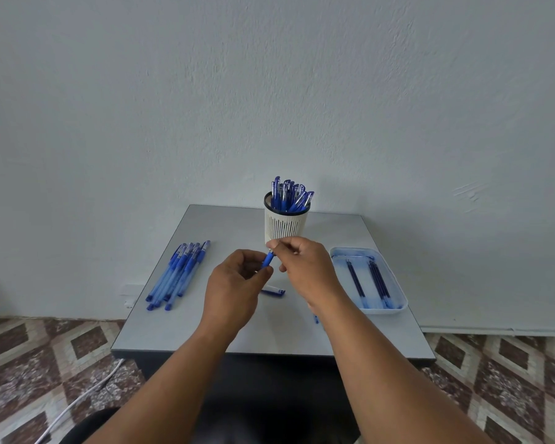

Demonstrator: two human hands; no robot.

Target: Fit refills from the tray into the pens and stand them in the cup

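Standing at the far centre of the table (180, 331), the cup (286, 224) is a cream, slotted cylinder w/ a dark rim; it holds a dense bunch of capped blue pens (290, 195), clips up, leaning right; to your right the tray (398, 310), a pale rounded-corner rectangle stained blue inside, holds several thin dark refills (374, 278) lying lengthwise, approx. parallel; to your left a loose row of pens (178, 274), translucent barrels w/ blue grips and caps, lies flat on the tabletop, well apart from the cup; your left hand (237, 283) has fingers curled, thumb and forefinger pinching the lower end of a blue pen part (267, 260) just in front of the cup; your right hand (302, 264) pinches its upper end w/ curled fingertips, other fingers loosely bent; whether a refill sits inside the part cannot be told; a cap (273, 290), white and blue, lies on the table below your hands; a small blue piece (316, 319) shows beside your right wrist, mostly hidden; tabletop is smooth grey w/ a dark edge; floor (45, 363) shows diamond-pattern tiles; a white cable (77, 402) crosses it.
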